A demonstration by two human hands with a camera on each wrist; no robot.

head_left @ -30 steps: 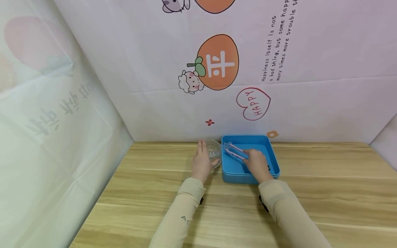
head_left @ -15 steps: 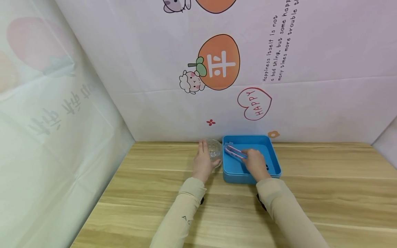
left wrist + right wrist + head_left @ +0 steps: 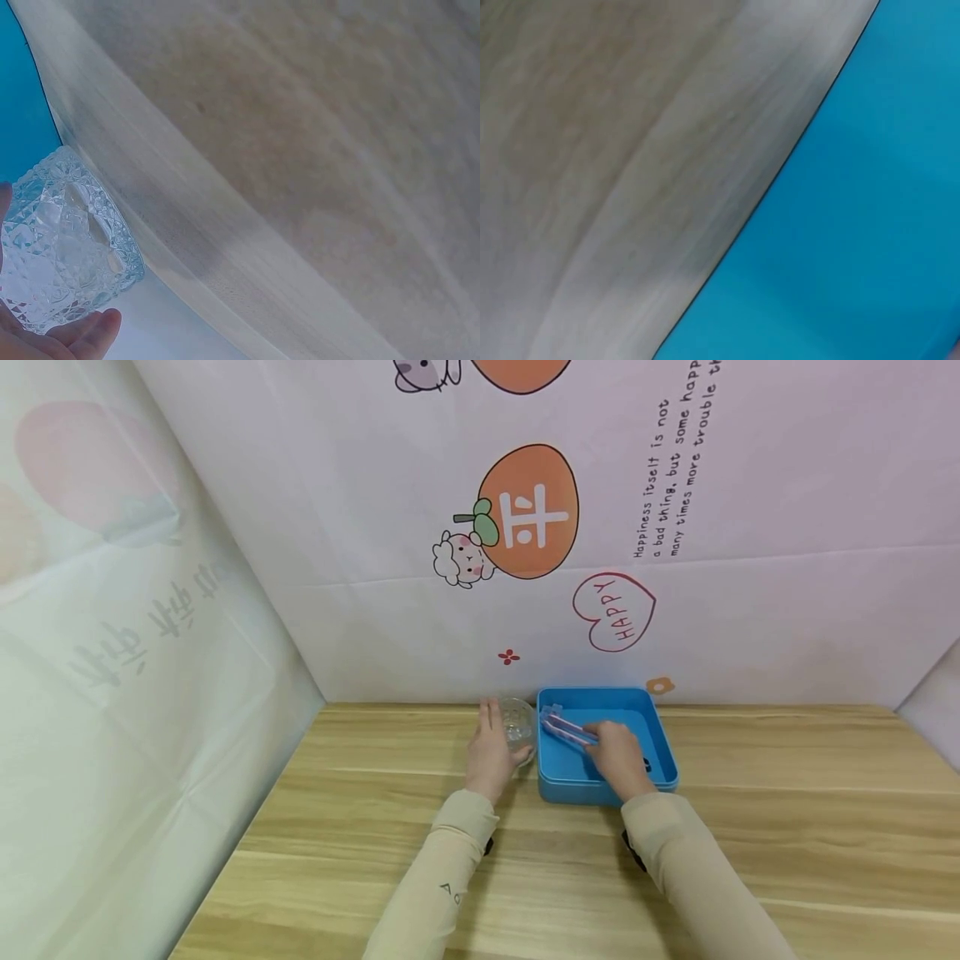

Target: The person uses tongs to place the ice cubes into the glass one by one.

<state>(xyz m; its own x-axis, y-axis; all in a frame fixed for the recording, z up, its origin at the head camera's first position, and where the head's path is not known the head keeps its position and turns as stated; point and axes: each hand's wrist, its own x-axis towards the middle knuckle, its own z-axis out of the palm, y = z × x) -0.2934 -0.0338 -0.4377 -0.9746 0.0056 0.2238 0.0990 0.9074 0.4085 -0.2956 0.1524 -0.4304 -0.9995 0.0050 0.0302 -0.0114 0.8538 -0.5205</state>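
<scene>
My left hand [image 3: 489, 758] holds a clear patterned glass bowl [image 3: 519, 725], fingers along its left side and thumb at its near side. The left wrist view shows the cut-glass surface of the bowl [image 3: 71, 244] and some fingertips [image 3: 101, 330]. To the bowl's right stands a blue open box [image 3: 606, 793]. My right hand [image 3: 619, 758] is over the box, gripping pink tongs [image 3: 568, 731] that point left. Their arms are close together, and something small and clear [image 3: 553, 710] is at their tips; its kind cannot be made out. The right wrist view mostly shows the box wall [image 3: 855, 217].
The wood-grain table [image 3: 360, 810] extends to both sides and in front of the box. A white printed sheet [image 3: 390, 635] rises just behind the bowl and box. Another pale sheet [image 3: 217, 760] closes the left side. A small dark thing [image 3: 647, 765] shows beside my right wrist.
The arms of the tongs have come closer together at the box's left side. My right hand has shifted slightly. My left hand stays on the bowl.
</scene>
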